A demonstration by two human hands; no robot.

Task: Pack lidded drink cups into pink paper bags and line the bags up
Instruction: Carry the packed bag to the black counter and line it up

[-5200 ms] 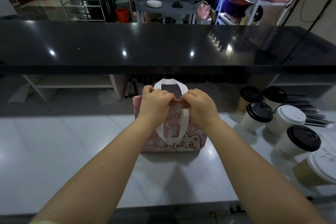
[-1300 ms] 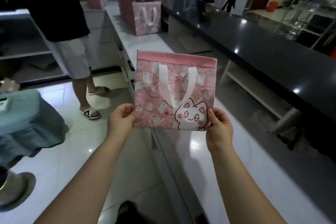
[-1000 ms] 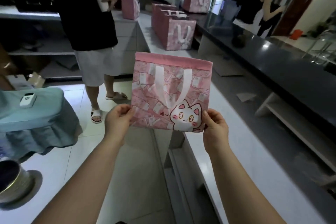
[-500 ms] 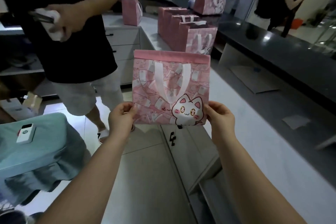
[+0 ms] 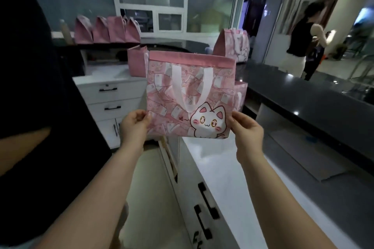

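I hold a pink paper bag (image 5: 190, 95) with white handles and a cartoon cat up in the air, above the near end of the white counter (image 5: 238, 184). My left hand (image 5: 135, 125) pinches its lower left corner. My right hand (image 5: 245, 129) pinches its lower right corner. Its top is closed, so what is inside is hidden. More pink bags stand ahead: one row (image 5: 106, 30) on the far ledge, one bag (image 5: 136, 60) on the white counter behind mine, another (image 5: 234, 45) on the dark counter. No cups are in view.
A person in a black shirt (image 5: 30, 87) stands close on my left. Another person (image 5: 299, 40) stands at the far right. White drawers (image 5: 113, 103) sit below the counters. A raised black counter (image 5: 315, 95) runs along the right.
I have turned and walked along the counter with the bag held up in both hands. The lined-up bags are nearer, and the person in black fills the left side.
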